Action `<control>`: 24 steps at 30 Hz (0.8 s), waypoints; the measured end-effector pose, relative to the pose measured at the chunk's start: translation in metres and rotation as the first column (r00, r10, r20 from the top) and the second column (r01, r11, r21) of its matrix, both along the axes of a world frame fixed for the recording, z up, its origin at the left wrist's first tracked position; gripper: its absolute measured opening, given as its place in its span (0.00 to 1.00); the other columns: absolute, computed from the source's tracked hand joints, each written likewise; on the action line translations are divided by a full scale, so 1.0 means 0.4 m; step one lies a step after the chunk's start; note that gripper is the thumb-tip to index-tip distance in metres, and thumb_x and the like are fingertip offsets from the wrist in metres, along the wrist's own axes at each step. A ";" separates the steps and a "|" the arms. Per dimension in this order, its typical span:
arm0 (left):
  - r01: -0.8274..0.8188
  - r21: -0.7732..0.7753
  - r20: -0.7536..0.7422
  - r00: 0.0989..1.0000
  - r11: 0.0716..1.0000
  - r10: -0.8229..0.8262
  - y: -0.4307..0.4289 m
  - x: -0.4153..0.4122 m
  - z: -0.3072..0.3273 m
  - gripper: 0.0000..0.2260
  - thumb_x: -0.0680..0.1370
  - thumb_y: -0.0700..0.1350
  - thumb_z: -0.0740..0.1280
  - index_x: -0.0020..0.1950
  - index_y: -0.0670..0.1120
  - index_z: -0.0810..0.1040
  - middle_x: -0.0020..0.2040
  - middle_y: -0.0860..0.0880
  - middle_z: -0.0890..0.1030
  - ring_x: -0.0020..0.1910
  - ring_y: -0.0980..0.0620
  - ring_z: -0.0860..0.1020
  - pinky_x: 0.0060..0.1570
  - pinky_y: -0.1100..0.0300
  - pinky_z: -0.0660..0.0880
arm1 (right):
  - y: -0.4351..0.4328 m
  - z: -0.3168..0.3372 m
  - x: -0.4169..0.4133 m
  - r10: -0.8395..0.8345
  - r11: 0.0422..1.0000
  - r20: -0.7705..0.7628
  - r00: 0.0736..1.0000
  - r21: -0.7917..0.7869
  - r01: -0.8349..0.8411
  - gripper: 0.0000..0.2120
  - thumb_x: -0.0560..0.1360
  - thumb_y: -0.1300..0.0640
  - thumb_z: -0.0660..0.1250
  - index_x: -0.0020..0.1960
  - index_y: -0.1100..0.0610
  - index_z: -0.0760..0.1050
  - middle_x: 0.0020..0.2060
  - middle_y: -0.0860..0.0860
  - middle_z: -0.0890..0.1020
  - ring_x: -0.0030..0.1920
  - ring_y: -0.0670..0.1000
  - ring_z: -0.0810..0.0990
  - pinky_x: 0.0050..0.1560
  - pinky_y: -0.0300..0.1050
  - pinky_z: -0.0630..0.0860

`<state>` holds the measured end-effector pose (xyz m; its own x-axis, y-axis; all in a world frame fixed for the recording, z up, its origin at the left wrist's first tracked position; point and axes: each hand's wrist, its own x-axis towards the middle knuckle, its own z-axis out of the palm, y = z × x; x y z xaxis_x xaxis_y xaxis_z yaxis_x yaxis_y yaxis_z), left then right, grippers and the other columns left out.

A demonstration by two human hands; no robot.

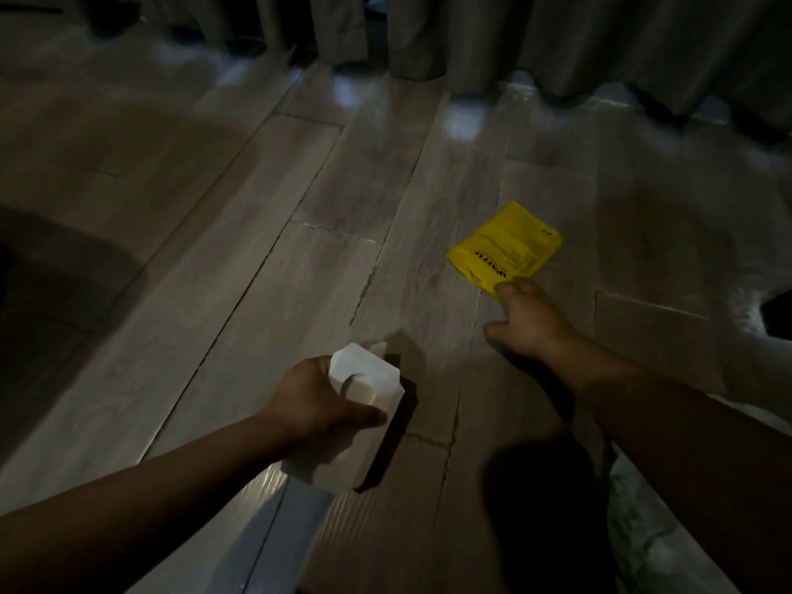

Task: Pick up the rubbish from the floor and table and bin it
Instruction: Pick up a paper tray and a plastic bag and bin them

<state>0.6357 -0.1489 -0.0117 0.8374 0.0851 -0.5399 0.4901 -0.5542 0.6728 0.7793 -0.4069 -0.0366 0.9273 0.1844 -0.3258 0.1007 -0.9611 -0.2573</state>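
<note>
Reaching forward and down from the lower right, the right hand [529, 321] stretches over a dim wood-plank floor [265, 216], its fingers loosely spread and its fingertips [508, 288] touching the near corner of a flat yellow packet [505, 248] that lies on the boards; the hand has not closed on it. From the lower left, the left hand [319, 398] is wrapped firmly around a white carton [364, 405], thumb across its front, holding it tilted just above the floor with its folded top pointing away. Grey curtains [471, 36] hang along the far edge, their hems meeting the floor. A pale furry rug [745, 293] shows at the right edge, partly cut off. A dark shape sits in the left shadows, too dim to identify. Black printing on the packet is blurred and cannot be read.
</note>
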 end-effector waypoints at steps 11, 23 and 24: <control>-0.027 0.011 -0.052 0.998 1.000 0.028 0.007 -0.007 -0.008 0.25 0.65 0.48 0.78 0.59 0.53 0.73 0.48 0.56 0.76 0.46 0.58 0.76 0.38 0.67 0.71 | 0.000 -0.054 -0.052 0.090 0.995 0.048 0.995 -0.056 -0.088 0.37 0.72 0.41 0.66 0.75 0.53 0.57 0.73 0.57 0.61 0.74 0.59 0.57 0.72 0.54 0.59; 0.064 0.084 -0.073 0.996 0.994 -0.058 -0.026 -0.042 0.013 0.24 0.65 0.49 0.78 0.58 0.51 0.73 0.44 0.57 0.74 0.44 0.57 0.74 0.36 0.69 0.68 | -0.054 -0.032 -0.407 0.124 0.992 0.001 0.992 -0.009 -0.124 0.33 0.70 0.38 0.65 0.71 0.48 0.63 0.64 0.50 0.68 0.66 0.53 0.65 0.65 0.44 0.61; 0.066 0.085 -0.076 0.995 0.994 -0.059 -0.028 -0.046 0.015 0.24 0.65 0.49 0.78 0.57 0.52 0.72 0.43 0.58 0.73 0.43 0.58 0.73 0.36 0.69 0.67 | -0.056 -0.023 -0.406 0.094 0.995 0.016 0.995 0.021 -0.094 0.34 0.69 0.37 0.66 0.71 0.48 0.64 0.64 0.51 0.68 0.66 0.53 0.66 0.64 0.43 0.62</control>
<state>0.6171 -0.1600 -0.0056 0.8013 0.0832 -0.5924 0.4985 -0.6403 0.5844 0.6171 -0.4293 -0.0459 0.9101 0.2781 -0.3073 0.1945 -0.9413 -0.2759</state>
